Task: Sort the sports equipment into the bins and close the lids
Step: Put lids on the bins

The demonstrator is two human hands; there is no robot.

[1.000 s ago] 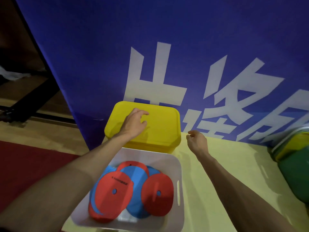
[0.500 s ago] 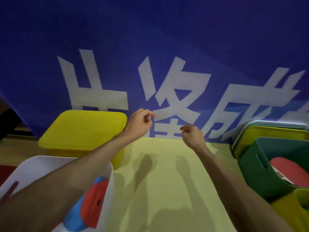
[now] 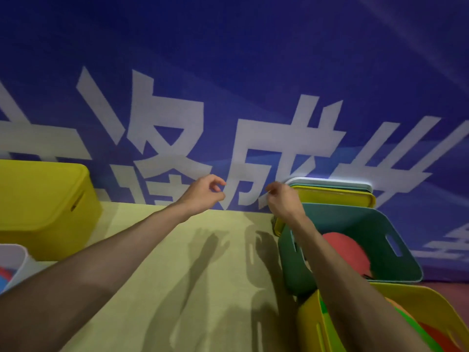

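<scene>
We are holding both hands out, well apart from each other: the left hand (image 3: 203,194) is hanging with fingers loosely curled, gripping nothing, and the right hand (image 3: 284,201) is doing likewise just before the stacked lids (image 3: 337,198) leaning on the blue banner (image 3: 253,59). The green bin (image 3: 355,224) is sitting open with something red (image 3: 342,252) inside; the yellow bin (image 3: 43,199) at left is wearing its lid.

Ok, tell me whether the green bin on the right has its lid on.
No: the green bin stands open at the top, a red item shows inside it, and the lids sit behind it.
</scene>
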